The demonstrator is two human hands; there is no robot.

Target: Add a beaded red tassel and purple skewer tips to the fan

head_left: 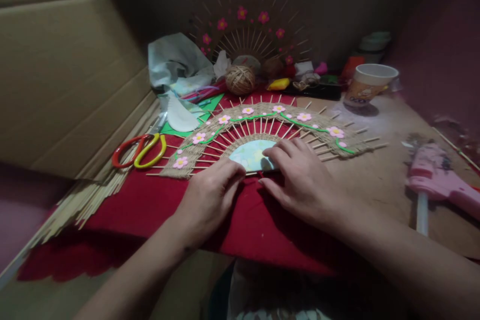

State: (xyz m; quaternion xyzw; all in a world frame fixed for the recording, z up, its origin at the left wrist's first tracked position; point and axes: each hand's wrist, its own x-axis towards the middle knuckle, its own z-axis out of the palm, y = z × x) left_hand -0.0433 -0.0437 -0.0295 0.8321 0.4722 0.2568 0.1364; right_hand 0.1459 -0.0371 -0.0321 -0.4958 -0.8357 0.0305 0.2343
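Note:
A woven twine fan (234, 122) with thin wooden ribs lies on red cloth, its arched band decorated with pink flowers and a green vine line. At its base is a light blue half-circle of patterned material (249, 155). My left hand (210, 192) is closed, thumb and forefinger pinching the left end of the base's straight edge. The bent fingers of my right hand (305, 175) rest over the right part of the half-circle, with the thumb in front of the edge. A thin dark red strip shows between the hands; its exact form is unclear.
Scissors (139, 151) with red and yellow handles lie left, over bundled thin sticks (101, 192). A twine ball (240, 79) sits behind the fan. A paper cup (367, 87) and pink glue gun (431, 172) stand right. Cardboard (71, 70) walls the left; another flowered fan (243, 15) stands behind.

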